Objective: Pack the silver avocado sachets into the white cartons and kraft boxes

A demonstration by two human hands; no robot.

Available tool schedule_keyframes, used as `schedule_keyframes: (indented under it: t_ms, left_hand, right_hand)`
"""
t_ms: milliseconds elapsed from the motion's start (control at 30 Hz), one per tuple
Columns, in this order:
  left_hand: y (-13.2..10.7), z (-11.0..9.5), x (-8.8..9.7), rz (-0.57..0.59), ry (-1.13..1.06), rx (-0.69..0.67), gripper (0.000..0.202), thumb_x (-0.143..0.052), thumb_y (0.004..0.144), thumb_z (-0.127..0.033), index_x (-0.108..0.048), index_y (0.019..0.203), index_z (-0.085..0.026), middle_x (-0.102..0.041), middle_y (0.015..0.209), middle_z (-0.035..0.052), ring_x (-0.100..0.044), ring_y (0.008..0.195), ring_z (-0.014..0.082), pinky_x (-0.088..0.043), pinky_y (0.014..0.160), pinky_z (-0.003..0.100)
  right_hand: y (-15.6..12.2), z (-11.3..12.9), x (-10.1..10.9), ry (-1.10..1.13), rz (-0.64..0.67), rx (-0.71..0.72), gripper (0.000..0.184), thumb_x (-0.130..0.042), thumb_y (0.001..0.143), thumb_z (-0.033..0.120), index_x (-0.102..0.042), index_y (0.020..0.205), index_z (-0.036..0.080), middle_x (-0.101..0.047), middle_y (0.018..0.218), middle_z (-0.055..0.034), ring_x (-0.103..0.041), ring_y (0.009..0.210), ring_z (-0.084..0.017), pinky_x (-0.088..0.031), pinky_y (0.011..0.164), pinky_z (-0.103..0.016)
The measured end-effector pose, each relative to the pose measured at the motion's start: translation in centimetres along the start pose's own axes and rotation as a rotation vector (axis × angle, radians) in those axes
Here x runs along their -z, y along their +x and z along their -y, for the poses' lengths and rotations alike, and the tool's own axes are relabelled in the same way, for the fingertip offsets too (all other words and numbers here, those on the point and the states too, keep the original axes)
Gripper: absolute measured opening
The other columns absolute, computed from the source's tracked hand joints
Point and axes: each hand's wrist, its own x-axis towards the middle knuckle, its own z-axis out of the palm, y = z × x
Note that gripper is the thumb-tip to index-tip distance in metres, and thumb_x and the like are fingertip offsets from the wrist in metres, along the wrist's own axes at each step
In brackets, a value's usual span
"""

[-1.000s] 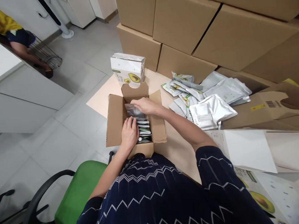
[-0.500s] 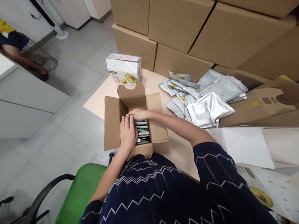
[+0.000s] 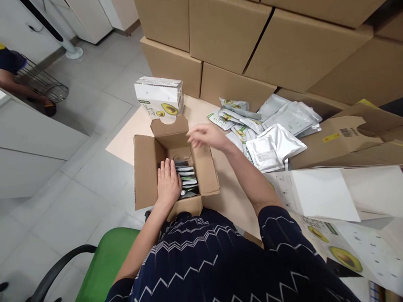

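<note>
Left hand (image 3: 168,182) lies flat over pouches (image 3: 188,181) lined up in carton (image 3: 144,174) — probably steadying the row — right hand (image 3: 208,136) loosely curled above the right flap (image 3: 206,174), seemingly empty.

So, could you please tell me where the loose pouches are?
In the head view, the loose pouches lie on the table, right of the right hand, in front of the stacked boxes.

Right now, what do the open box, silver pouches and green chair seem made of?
Open box: likely cardboard, matte brown and stiffly folded. Silver pouches: probably foil or metallised film, shiny and creased. Green chair: even, dull surface; fabric or plastic, I can't tell.
</note>
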Motion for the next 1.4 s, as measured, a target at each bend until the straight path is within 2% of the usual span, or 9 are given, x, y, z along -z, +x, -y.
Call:
schedule_keyframes:
  t_ms: [100, 167, 367, 567, 833, 1000, 1167, 1300, 1400]
  left_hand:
    - [0.0, 0.0, 0.2, 0.007, 0.004, -0.014, 0.057, -0.041, 0.093, -0.022, -0.042, 0.148, -0.005, -0.035, 0.158, 0.0232, -0.022, 0.152, 0.0364, -0.029, 0.119, 0.059]
    - [-0.1, -0.1, 0.4, 0.011, 0.008, -0.021, 0.056, -0.041, 0.093, -0.022, -0.044, 0.147, -0.004, -0.035, 0.158, 0.024, -0.022, 0.151, 0.0373, -0.029, 0.119, 0.059]
    - [-0.1, -0.2, 0.5, 0.011, 0.011, -0.017, 0.055, -0.043, 0.093, -0.021, -0.046, 0.146, -0.005, -0.036, 0.157, 0.0243, -0.024, 0.151, 0.0376, -0.031, 0.118, 0.059]
    - [-0.1, -0.3, 0.7, 0.034, 0.043, -0.007, 0.055, -0.042, 0.094, -0.021, -0.045, 0.146, -0.004, -0.035, 0.158, 0.0246, -0.025, 0.151, 0.037, -0.031, 0.119, 0.056]
    - [-0.2, -0.3, 0.8, 0.056, 0.07, -0.012, 0.056, -0.041, 0.095, -0.022, -0.043, 0.148, -0.003, -0.034, 0.159, 0.0242, -0.024, 0.151, 0.0376, -0.029, 0.12, 0.055]
    - [-0.2, -0.3, 0.7, 0.05, 0.055, -0.015, 0.056, -0.041, 0.095, -0.022, -0.044, 0.148, -0.004, -0.034, 0.159, 0.0242, -0.024, 0.151, 0.0366, -0.029, 0.12, 0.056]
    - [-0.1, -0.5, 1.0, 0.067, 0.078, -0.013, 0.056, -0.04, 0.096, -0.022, -0.043, 0.148, -0.003, -0.034, 0.159, 0.0242, -0.025, 0.151, 0.0371, -0.029, 0.12, 0.055]
    - [0.0, -0.8, 1.3, 0.078, 0.085, 0.007, 0.054, -0.04, 0.096, -0.022, -0.044, 0.147, -0.004, -0.035, 0.158, 0.0234, -0.026, 0.15, 0.036, -0.029, 0.12, 0.053]
    - [0.0, -0.9, 1.4, 0.081, 0.085, 0.011, 0.053, -0.04, 0.096, -0.022, -0.046, 0.146, -0.004, -0.037, 0.158, 0.0229, -0.027, 0.15, 0.0355, -0.03, 0.12, 0.053]
  right_hand:
    - [-0.9, -4.8, 6.0, -0.247, -0.554, -0.299, 0.035, -0.046, 0.099, 0.039, -0.067, 0.104, 0.012, -0.072, 0.093, -0.0111, -0.068, 0.082, -0.019, -0.053, 0.077, -0.03]
    - [-1.8, -8.8, 9.1, -0.588, -0.688, -0.505, 0.027, -0.056, 0.095, 0.032, -0.067, 0.106, 0.01, -0.069, 0.109, -0.0171, -0.064, 0.104, -0.026, -0.049, 0.091, -0.037]
    - [-5.1, -17.8, 12.5, -1.032, -0.559, -0.863, 0.055, -0.063, 0.089, 0.026, -0.049, 0.137, 0.002, -0.054, 0.132, -0.0303, -0.052, 0.124, -0.036, -0.039, 0.1, -0.048]
    - [-4.3, -19.3, 12.5, -1.057, -0.583, -0.875, 0.039, -0.038, 0.097, 0.017, -0.055, 0.129, 0.003, -0.059, 0.121, -0.0312, -0.059, 0.113, -0.035, -0.044, 0.09, -0.048]
    - [-6.1, -14.8, 12.2, -0.878, -0.84, -0.682, 0.03, -0.036, 0.098, 0.017, -0.06, 0.115, 0.009, -0.063, 0.113, -0.0204, -0.062, 0.105, -0.026, -0.046, 0.091, -0.04]
    - [-8.9, -10.5, 13.1, -0.115, -1.248, -0.461, 0.019, -0.041, 0.096, 0.017, -0.057, 0.087, 0.016, -0.065, 0.088, -0.0074, -0.064, 0.092, -0.02, -0.05, 0.093, -0.041]
    - [-8.7, -3.6, 11.0, 0.763, -0.8, -0.07, 0.016, -0.073, 0.076, 0.022, -0.059, 0.084, 0.02, -0.069, 0.088, -0.0032, -0.067, 0.093, -0.021, -0.057, 0.086, -0.039]
    - [-6.4, 2.4, 6.6, 0.673, -0.603, 0.153, 0.026, -0.078, 0.075, 0.027, -0.064, 0.096, 0.021, -0.071, 0.092, -0.0029, -0.067, 0.104, -0.022, -0.055, 0.089, -0.036]
    - [-4.6, 5.4, 3.2, 0.294, -0.454, 0.254, 0.021, -0.064, 0.089, 0.031, -0.064, 0.108, 0.022, -0.07, 0.096, -0.0014, -0.066, 0.103, -0.02, -0.053, 0.089, -0.032]
